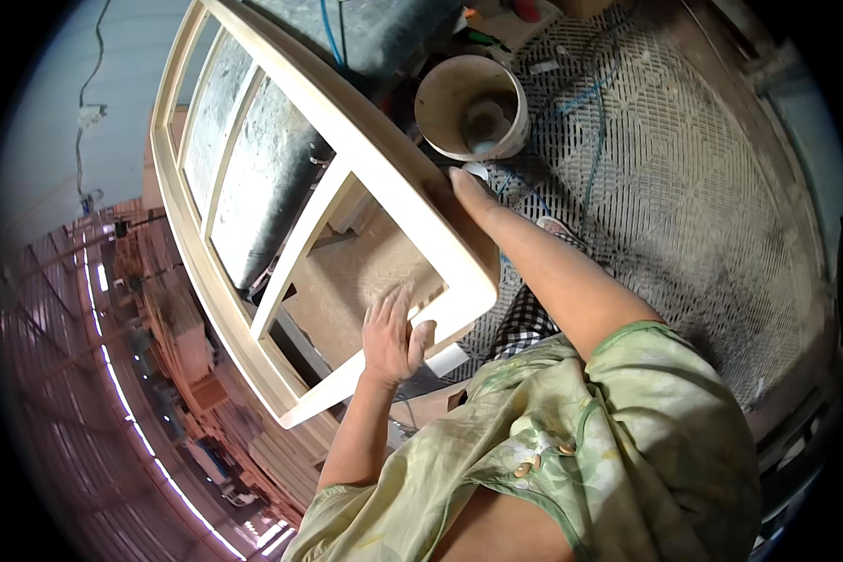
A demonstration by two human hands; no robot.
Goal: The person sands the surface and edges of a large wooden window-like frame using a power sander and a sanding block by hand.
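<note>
A pale wooden frame (398, 173) with several crossbars and rounded corners lies tilted in front of me, running away to the far left. My left hand (391, 335) is open above its near end rail, fingers stretched out and nothing visible in them. My right hand (468, 190) rests along the frame's outer right side. Its fingers are mostly hidden there, so their grip does not show. A small white round object (476, 170) is just beyond that hand; I cannot make out what it is. Through the frame's openings shows a dark, shiny rounded surface (267, 169).
A dusty off-white bucket (449, 92) stands past my right hand. Blue hoses (598, 155) trail over a patterned, dusty floor mat (660, 215). A brown board (356, 272) lies below the frame. Stacked wood (183, 332) lines the left side, near a pale wall (51, 122).
</note>
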